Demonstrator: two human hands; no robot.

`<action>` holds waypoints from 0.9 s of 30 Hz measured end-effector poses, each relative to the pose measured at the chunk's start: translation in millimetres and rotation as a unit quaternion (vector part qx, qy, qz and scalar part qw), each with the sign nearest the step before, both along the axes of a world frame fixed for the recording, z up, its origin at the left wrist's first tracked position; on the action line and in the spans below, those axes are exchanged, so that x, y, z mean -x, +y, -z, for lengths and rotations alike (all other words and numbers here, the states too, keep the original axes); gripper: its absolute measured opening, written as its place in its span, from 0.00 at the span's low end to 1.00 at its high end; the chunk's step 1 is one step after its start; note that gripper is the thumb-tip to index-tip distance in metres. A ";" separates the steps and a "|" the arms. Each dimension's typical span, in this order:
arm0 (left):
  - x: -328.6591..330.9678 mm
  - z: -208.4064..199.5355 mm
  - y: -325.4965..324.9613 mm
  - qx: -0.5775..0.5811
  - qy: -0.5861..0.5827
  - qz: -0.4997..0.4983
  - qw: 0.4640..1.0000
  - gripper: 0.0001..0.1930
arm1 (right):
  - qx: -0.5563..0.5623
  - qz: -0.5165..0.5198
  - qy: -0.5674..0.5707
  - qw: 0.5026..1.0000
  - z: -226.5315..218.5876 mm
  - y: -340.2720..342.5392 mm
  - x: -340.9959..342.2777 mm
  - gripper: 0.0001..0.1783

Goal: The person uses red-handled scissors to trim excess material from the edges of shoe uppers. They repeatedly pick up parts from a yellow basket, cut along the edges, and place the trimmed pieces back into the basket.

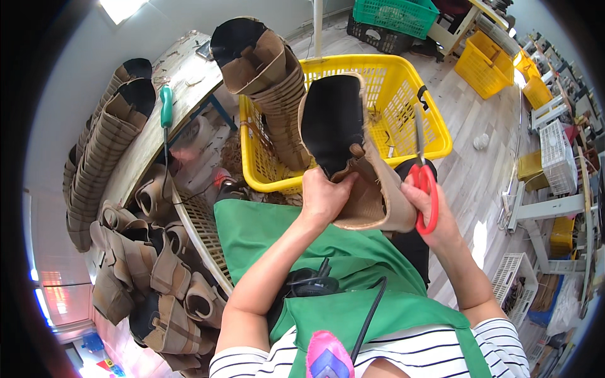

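Note:
A tan shoe upper [372, 170] with a black sole-shaped panel is held up in front of my green apron. My left hand [324, 196] is closed on its near left edge, thumb pressed at the inside opening. My right hand [435, 211] is closed round red-handled scissors [423, 183], their blades pointing up and away from me. The fingers of that hand also touch the upper's right side. The blades stand to the right of the upper, apart from it.
Beyond the upper stands a yellow basket [397, 63] holding a tall stack of uppers [280, 94]. More stacked uppers [104, 157] line a table [183, 69] at left, where a green-handled tool [166, 107] lies. A pale basket [201, 236] stands beside loose uppers [170, 277].

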State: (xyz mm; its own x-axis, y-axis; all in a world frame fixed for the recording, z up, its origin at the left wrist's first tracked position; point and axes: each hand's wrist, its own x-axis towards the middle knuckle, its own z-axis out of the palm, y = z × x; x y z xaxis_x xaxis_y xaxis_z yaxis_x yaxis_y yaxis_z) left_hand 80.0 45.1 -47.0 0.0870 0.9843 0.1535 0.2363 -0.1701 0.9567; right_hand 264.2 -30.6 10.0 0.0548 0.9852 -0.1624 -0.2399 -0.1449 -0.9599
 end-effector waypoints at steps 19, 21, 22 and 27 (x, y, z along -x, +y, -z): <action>49.4 -55.8 -38.7 0.118 -0.231 0.052 0.964 0.14 | 0.119 -0.280 -0.092 0.948 46.7 -30.3 -62.3 0.09; 45.2 -57.4 -41.8 0.118 -0.247 0.064 0.960 0.14 | 0.014 -0.266 -0.126 0.956 48.2 -19.5 -47.1 0.09; 44.6 -56.8 -43.1 0.129 -0.251 0.076 0.956 0.14 | 0.099 -0.232 0.018 0.967 58.5 -18.7 -50.0 0.11; 44.5 -54.4 -47.8 0.151 -0.257 0.088 0.950 0.14 | 0.234 -0.109 0.295 0.920 72.4 -8.0 -41.9 0.19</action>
